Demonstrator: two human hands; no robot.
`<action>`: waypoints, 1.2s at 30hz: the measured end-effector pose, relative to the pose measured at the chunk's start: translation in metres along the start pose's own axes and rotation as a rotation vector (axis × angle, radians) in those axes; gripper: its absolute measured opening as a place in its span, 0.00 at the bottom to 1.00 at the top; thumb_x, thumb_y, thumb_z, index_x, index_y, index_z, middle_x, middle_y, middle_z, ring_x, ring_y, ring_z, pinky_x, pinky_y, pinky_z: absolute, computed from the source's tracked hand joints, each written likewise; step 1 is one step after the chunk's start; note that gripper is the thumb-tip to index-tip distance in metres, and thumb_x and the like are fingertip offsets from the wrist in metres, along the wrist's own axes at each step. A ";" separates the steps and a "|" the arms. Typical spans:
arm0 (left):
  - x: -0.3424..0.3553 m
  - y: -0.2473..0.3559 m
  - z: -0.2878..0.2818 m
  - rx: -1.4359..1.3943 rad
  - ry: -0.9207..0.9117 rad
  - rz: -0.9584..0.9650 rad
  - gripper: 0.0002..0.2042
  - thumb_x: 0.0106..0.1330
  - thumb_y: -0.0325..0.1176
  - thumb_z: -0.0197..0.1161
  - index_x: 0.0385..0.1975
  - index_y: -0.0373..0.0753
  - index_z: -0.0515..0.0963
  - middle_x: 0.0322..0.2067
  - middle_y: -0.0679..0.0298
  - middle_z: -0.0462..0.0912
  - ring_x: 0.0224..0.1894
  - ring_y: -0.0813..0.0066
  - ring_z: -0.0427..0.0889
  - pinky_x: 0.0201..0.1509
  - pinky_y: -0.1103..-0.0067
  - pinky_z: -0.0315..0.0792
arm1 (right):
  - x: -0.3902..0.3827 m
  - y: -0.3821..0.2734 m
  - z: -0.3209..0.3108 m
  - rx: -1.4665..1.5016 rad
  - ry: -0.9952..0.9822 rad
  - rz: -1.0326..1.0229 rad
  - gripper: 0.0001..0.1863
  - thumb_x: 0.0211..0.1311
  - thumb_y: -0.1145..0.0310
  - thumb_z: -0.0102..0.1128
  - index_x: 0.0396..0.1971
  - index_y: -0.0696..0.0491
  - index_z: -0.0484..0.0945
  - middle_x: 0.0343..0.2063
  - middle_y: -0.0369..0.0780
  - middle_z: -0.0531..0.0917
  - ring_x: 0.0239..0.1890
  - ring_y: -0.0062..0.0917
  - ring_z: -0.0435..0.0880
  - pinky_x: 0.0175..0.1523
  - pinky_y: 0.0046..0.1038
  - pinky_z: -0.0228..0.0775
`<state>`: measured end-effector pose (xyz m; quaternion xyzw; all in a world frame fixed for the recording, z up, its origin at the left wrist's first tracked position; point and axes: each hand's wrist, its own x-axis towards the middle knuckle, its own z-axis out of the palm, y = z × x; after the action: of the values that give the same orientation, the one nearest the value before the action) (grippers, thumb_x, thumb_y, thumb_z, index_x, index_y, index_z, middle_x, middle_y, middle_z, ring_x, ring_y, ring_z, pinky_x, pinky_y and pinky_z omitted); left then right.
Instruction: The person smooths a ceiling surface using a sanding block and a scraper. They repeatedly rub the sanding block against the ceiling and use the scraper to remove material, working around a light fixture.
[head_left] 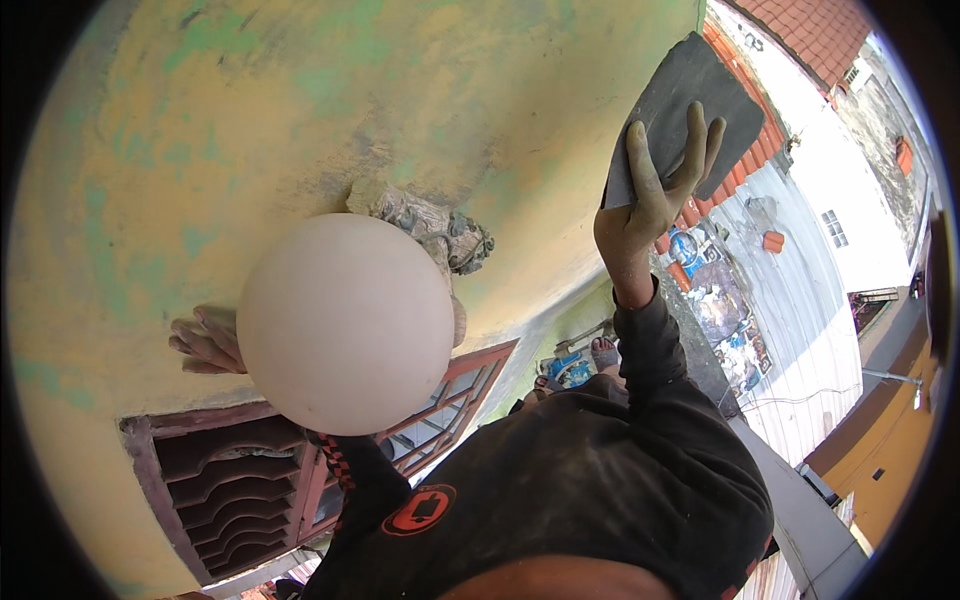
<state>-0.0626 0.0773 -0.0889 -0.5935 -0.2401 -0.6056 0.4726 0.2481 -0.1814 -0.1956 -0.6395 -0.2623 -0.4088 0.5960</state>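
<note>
My right hand [655, 205] is raised at the wall's right-hand edge, dusty and with its fingers spread over a dark grey sheet of sandpaper [735, 105]. The sheet is slightly bent under them. Over at the left, my left hand [207, 342] rests with stretched fingers by the patchy yellow and green wall [270, 110]; it holds nothing that I can see. A white globe lamp [345, 325] hides its palm and wrist. Behind the globe, a rough, ornate lamp bracket [430, 225] comes out of the wall.
Below the lamp is a reddish-brown window frame [220, 412] with wavy slats and glass panes. My foot [604, 352] shows far below, near a blue container [570, 370]. Down to the right lie a metal roof [790, 270], orange tiles [773, 241] and piled rubbish [722, 300].
</note>
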 end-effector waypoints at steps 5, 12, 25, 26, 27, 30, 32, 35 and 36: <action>0.010 -0.002 -0.010 -0.001 -0.019 -0.021 0.33 0.74 0.64 0.41 0.56 0.42 0.81 0.62 0.51 0.77 0.72 0.58 0.67 0.82 0.57 0.42 | -0.108 -0.001 -0.001 -0.047 -0.329 0.022 0.28 0.55 0.78 0.64 0.50 0.27 0.87 0.71 0.41 0.64 0.76 0.52 0.50 0.77 0.62 0.39; -0.002 -0.015 -0.010 -0.091 0.014 -0.076 0.33 0.74 0.65 0.39 0.57 0.44 0.80 0.63 0.51 0.76 0.72 0.58 0.68 0.80 0.53 0.45 | -0.070 -0.017 0.051 0.027 -0.389 -0.098 0.35 0.54 0.81 0.60 0.52 0.21 0.84 0.72 0.35 0.63 0.77 0.50 0.49 0.77 0.64 0.35; 0.005 -0.016 -0.001 0.032 0.044 0.069 0.30 0.74 0.63 0.42 0.57 0.47 0.79 0.63 0.52 0.76 0.70 0.57 0.71 0.80 0.50 0.47 | -0.108 -0.006 0.040 0.059 -0.464 0.025 0.35 0.52 0.84 0.58 0.50 0.24 0.86 0.73 0.40 0.63 0.76 0.56 0.50 0.76 0.65 0.36; 0.005 -0.016 0.002 0.030 0.060 0.081 0.29 0.74 0.62 0.42 0.57 0.47 0.79 0.63 0.53 0.76 0.70 0.57 0.71 0.80 0.51 0.47 | -0.112 -0.001 0.040 0.061 -0.443 0.030 0.35 0.52 0.84 0.58 0.50 0.24 0.86 0.73 0.40 0.63 0.76 0.56 0.50 0.76 0.65 0.36; 0.005 -0.014 0.004 0.030 0.076 0.093 0.29 0.75 0.62 0.42 0.57 0.47 0.79 0.63 0.53 0.76 0.70 0.57 0.71 0.80 0.51 0.47 | -0.115 0.003 0.041 0.063 -0.422 0.035 0.35 0.52 0.84 0.58 0.50 0.24 0.86 0.73 0.40 0.63 0.76 0.56 0.49 0.76 0.65 0.36; 0.005 0.007 -0.004 0.092 -0.014 -0.134 0.28 0.75 0.61 0.42 0.57 0.48 0.79 0.63 0.54 0.77 0.70 0.57 0.71 0.80 0.52 0.48 | -0.084 -0.015 0.044 0.054 -0.416 0.033 0.32 0.53 0.82 0.60 0.50 0.25 0.87 0.73 0.40 0.62 0.76 0.57 0.48 0.76 0.64 0.36; 0.008 -0.008 -0.012 0.058 0.008 -0.007 0.27 0.75 0.61 0.43 0.57 0.49 0.79 0.63 0.54 0.77 0.70 0.57 0.71 0.80 0.52 0.49 | -0.090 -0.017 0.044 0.075 -0.471 0.038 0.31 0.54 0.81 0.60 0.50 0.25 0.87 0.73 0.41 0.62 0.76 0.57 0.47 0.76 0.64 0.36; 0.007 -0.004 0.007 0.005 0.036 0.037 0.27 0.75 0.61 0.44 0.57 0.49 0.79 0.63 0.54 0.77 0.70 0.58 0.71 0.79 0.52 0.49 | -0.139 0.022 0.042 0.068 -0.450 0.073 0.31 0.55 0.82 0.60 0.50 0.26 0.87 0.73 0.41 0.62 0.76 0.57 0.47 0.76 0.64 0.36; 0.004 -0.004 0.006 0.016 0.023 0.042 0.27 0.75 0.61 0.44 0.57 0.50 0.79 0.63 0.54 0.77 0.70 0.58 0.71 0.79 0.52 0.49 | -0.131 0.020 0.046 0.079 -0.416 0.064 0.31 0.55 0.82 0.59 0.50 0.25 0.87 0.73 0.41 0.62 0.76 0.57 0.47 0.76 0.64 0.36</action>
<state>-0.0624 0.0833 -0.0826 -0.5876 -0.2269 -0.6006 0.4925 0.2052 -0.1196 -0.3143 -0.6944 -0.3750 -0.2382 0.5661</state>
